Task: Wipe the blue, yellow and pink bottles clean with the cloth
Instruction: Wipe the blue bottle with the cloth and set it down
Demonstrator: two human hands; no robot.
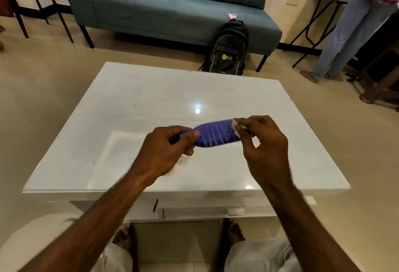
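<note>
Blue plastic fills the space between your hands: the blue bottle lies sideways in the air above the surface, its contents not visible. Your left hand has its grip closed on the bottle's left end, while your right hand pinches a small white cloth against the right end. Glossy and white, the surface reflects a ceiling light. Beyond it stand a blue-grey sofa and a black backpack.

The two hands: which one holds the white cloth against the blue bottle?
The right hand pinches the white cloth at one end of the blue bottle. The left hand only grips the other end, without cloth.
</note>
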